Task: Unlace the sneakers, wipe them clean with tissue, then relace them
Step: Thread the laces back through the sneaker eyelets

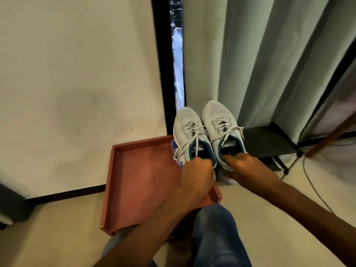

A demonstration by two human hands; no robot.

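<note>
We are gripping a pale grey mesh sneaker with white laces (189,130) by its heel in our left hand (195,175), fingers curled into its teal-lined opening, above the far right corner of a shallow reddish-brown tray (134,182). Our right hand (243,166) is holding the matching grey sneaker (221,124) likewise, fingers hooked inside the collar. Both toes are pointing away, side by side, near a black wire rack (269,143).

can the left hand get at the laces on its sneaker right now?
Probably not as is: the left hand grips the heel collar of the left sneaker, and the right hand holds the other sneaker. The laces lie exposed once a hand is freed.
</note>
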